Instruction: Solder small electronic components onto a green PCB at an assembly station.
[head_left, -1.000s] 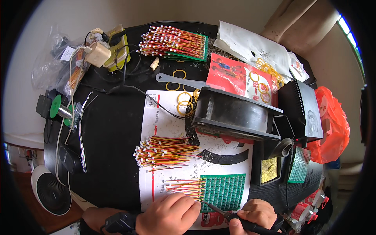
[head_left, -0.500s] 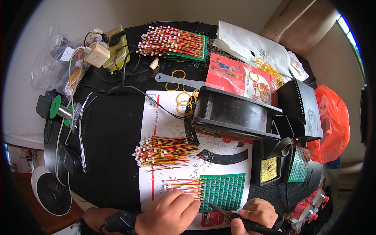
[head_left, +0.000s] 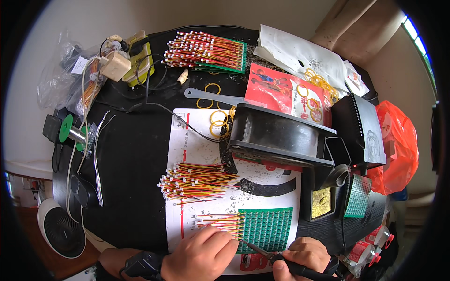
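Observation:
My left hand [head_left: 202, 253] is closed at the left edge of a green circuit board [head_left: 267, 228], its fingertips pinched on a thin wire mostly hidden beneath them. Just above the fingers, several red, yellow and black wires [head_left: 220, 220] with white plugs run onto that edge of the board. In my right hand [head_left: 307, 255] is a soldering iron [head_left: 257, 248] with a black handle. Its tip points left and reaches the board's edge beside my left fingertips. Beyond lies a loose pile of plug-ended wires [head_left: 199, 180].
A black fan [head_left: 281, 133] stands behind the board. Right of it are an iron holder with a yellow sponge [head_left: 321, 203], a black box unit [head_left: 358, 133] and another board [head_left: 358, 196]. Wired boards [head_left: 206, 50] are stacked at the back; a solder spool [head_left: 75, 134] is left.
The soldering iron's tip has shifted slightly left, closer to my left fingertips. The whole view has moved a little; my left hand stays at the board's edge.

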The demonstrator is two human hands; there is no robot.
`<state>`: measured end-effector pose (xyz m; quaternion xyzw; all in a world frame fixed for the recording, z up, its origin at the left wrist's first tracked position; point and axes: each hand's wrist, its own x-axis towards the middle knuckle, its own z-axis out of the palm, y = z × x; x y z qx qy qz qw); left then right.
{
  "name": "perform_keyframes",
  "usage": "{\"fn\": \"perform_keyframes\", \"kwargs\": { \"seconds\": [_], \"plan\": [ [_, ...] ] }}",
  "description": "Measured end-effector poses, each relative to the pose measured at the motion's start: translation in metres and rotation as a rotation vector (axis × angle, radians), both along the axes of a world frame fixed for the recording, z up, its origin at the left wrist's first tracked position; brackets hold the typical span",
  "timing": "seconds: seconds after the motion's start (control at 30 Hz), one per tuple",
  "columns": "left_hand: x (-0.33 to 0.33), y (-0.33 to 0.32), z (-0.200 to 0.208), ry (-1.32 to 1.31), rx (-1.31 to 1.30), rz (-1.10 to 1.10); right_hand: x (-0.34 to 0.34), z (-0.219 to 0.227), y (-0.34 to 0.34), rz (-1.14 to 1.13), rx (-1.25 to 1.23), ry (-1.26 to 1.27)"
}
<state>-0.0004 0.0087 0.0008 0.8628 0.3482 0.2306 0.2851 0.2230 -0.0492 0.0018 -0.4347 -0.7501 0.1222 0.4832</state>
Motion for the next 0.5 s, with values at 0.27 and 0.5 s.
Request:
{"fn": "perform_keyframes", "kwargs": {
  "seconds": [0.27, 0.5],
  "plan": [
    [0.0012, 0.0020, 0.0009, 0.079, 0.049, -0.027, 0.0054, 0.0021, 0.0016, 0.032, 0.017, -0.022],
    [0.0006, 0.0036, 0.0002, 0.051, -0.003, -0.039, 0.0038, 0.0054, -0.0022, 0.015, -0.078, 0.045]
  ]
}}
